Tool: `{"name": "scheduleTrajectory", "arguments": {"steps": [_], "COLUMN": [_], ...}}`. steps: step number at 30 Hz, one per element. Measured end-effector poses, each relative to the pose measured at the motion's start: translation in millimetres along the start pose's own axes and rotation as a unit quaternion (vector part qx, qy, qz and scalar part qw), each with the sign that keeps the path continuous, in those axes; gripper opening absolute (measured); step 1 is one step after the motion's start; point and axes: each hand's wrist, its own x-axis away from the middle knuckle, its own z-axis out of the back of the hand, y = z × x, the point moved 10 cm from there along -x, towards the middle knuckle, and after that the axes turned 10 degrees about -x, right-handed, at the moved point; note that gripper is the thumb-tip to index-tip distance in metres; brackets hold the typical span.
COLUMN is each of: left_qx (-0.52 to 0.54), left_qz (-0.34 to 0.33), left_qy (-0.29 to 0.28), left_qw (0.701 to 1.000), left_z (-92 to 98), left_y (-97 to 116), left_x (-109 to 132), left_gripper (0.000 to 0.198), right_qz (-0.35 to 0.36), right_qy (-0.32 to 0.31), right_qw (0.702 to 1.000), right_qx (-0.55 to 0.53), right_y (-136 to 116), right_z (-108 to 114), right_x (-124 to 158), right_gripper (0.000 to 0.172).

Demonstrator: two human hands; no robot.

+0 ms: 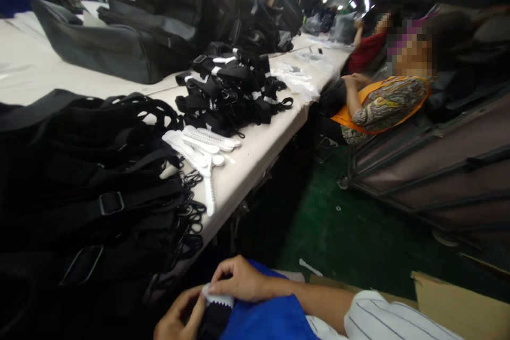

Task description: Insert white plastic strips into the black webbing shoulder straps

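Note:
In the head view, low in the frame, my right hand pinches a white toothed plastic clip between thumb and fingers. The clip lies across a folded black strap over my lap. My left hand closes on the strap's left side, its fingertips meeting the clip's end. A pile of loose white toothed clips rests near the table edge. Left of it lie many black straps with metal buckles and hooks. Behind the clips sits a heap of bundled straps, some with white clips on.
Black bags stand at the back of the long pale table. A person in an orange vest sits beside it, another in red beyond. A wheeled cart stands at right, with cardboard near me.

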Motion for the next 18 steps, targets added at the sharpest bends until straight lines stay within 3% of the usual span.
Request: {"name": "scheduleTrajectory", "arguments": {"steps": [5,11,18], "left_qx": [-0.011,-0.066,-0.088], "left_qz": [-0.043,-0.058,-0.120], "left_qy": [0.062,0.142,0.129], "left_qw": [0.997,0.986,0.980], "left_z": [6.4,13.0,7.2], "left_y": [38.4,44.6,49.8], "left_x": [15.8,22.9,25.7], "left_gripper": [0.028,0.020,0.018], "right_qz": [0.030,0.041,0.089], "right_qy": [-0.015,-0.017,0.030], "right_qw": [0.998,0.990,0.967], "right_qx": [0.058,0.131,0.238], "right_y": [-14.5,-9.7,-17.3], "right_z": [-7.5,-10.8,-15.9], "right_x": [7.0,-4.7,-1.8], "right_gripper": [0.020,0.023,0.013]}}
